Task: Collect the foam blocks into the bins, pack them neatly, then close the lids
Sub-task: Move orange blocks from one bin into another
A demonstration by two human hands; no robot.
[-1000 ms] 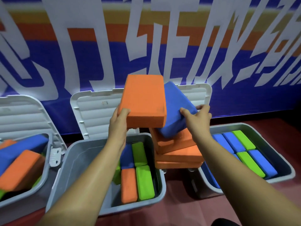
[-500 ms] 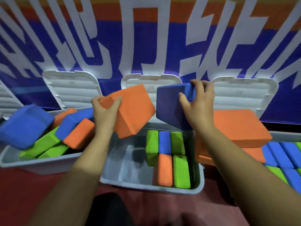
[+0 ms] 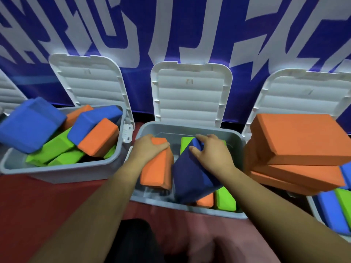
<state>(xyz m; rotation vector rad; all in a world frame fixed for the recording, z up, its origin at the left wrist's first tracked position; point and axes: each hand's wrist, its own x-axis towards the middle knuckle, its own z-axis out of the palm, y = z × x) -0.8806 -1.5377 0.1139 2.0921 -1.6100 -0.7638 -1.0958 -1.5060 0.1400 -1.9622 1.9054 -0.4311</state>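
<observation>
Foam blocks [image 3: 32,126] jumbled in left bin [image 3: 57,170]; over middle bin [image 3: 190,128], left hand [image 3: 146,149] clamped on orange block [image 3: 156,168], right hand [image 3: 210,154] gripping tilted dark blue block [image 3: 191,179]. Risks wedging blue block askew across packed rows, stopping the lid; right elbow could nudge orange stack [image 3: 296,139]

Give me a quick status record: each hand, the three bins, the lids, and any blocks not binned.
left hand: grips orange block, roughly on end in the left side of middle bin
right hand: grips blue block, tilted over packed blocks
left bin: blocks jumbled, piled above rim
right bin: blue and green blocks in rows
orange stack: piled right of middle bin
lids: open, standing up behind the bins
</observation>
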